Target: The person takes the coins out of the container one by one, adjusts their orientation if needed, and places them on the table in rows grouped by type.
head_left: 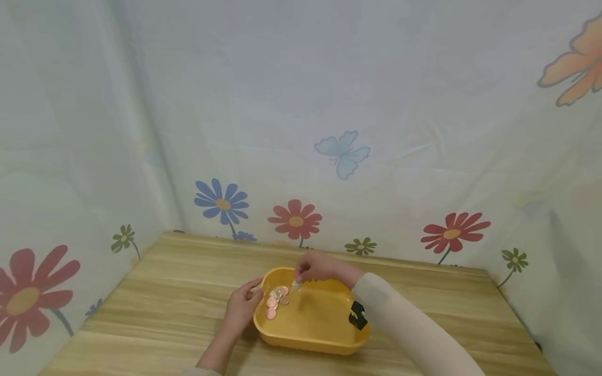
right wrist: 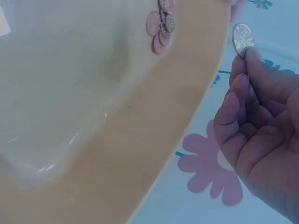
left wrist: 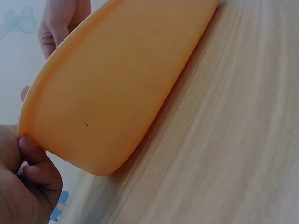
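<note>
A yellow plastic basin [head_left: 310,343] sits on the table, several coins [head_left: 271,303] lying in a loose cluster at its left end. Some of them look coppery, others silvery. My left hand [head_left: 241,308] holds the basin's left rim; in the left wrist view, the fingers of that hand [left wrist: 35,179] curl at the edge of the basin wall [left wrist: 112,88]. Over the basin's far side, my right hand [head_left: 317,265] pinches a silvery coin [head_left: 296,285] between thumb and fingers. The right wrist view shows this coin [right wrist: 243,39] standing up from the fingertips.
A small black object [head_left: 358,316] with a yellowish part is at the basin's right end, partly beside my right sleeve [head_left: 400,318]. Wood-grain table surface [head_left: 188,282] surrounds the basin. A flower-printed curtain [head_left: 263,104] hangs behind the table and along both sides.
</note>
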Available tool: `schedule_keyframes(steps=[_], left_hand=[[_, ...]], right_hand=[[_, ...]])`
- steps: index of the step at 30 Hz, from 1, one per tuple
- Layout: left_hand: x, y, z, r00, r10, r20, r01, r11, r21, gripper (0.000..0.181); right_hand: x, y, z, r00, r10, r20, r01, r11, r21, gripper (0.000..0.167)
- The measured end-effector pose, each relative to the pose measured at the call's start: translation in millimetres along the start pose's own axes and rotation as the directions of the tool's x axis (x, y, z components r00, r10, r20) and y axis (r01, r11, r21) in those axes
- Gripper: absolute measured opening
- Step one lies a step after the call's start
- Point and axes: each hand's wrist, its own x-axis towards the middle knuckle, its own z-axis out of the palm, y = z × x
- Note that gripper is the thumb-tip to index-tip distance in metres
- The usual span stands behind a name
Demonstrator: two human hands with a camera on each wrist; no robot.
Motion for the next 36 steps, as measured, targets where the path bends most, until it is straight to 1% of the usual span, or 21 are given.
schedule_keyframes(steps=[5,9,15,19,23,28,36], left_hand=[[-0.9,2.1,-0.2,1.000,-0.011,-0.001,0.011,1.000,0.009,0.041],[-0.4,1.9,-0.3,1.000,-0.017,0.003,0.017,1.000,0.008,0.041],[2.2,-0.1,-0.4,1.000,-0.012,-0.005,0.012,1.000,0.022,0.041],[1.8,0.3,-0.2,1.000,-0.011,0.001,0.011,1.000,0.024,0.041],[1.1,0.5,0.3,1.000,-0.017,0.003,0.017,1.000,0.022,0.042],[1.2,0.5,0.8,1.000,-0.005,-0.001,0.005,1.000,0.026,0.042],[0.9,1.0,0.7,1.000,0.002,-0.005,-0.002,1.000,0.029,0.041]], right_hand=[[-16.5,5.6,-6.7,0.998,0.024,-0.050,-0.021,0.998,0.059,0.015],[-29.4,14.8,-10.1,0.994,0.059,-0.090,-0.048,0.992,0.117,0.014],[-48.1,27.3,-15.5,0.987,0.102,-0.122,-0.080,0.982,0.172,0.014],[-58.8,34.8,-16.6,0.979,0.142,-0.144,-0.111,0.972,0.205,0.014],[-68.3,41.1,-16.1,0.971,0.168,-0.170,-0.127,0.965,0.230,0.014],[-82.9,48.3,-16.3,0.958,0.209,-0.196,-0.152,0.951,0.269,0.012],[-107.0,64.7,-16.3,0.944,0.213,-0.250,-0.137,0.947,0.290,0.015]])
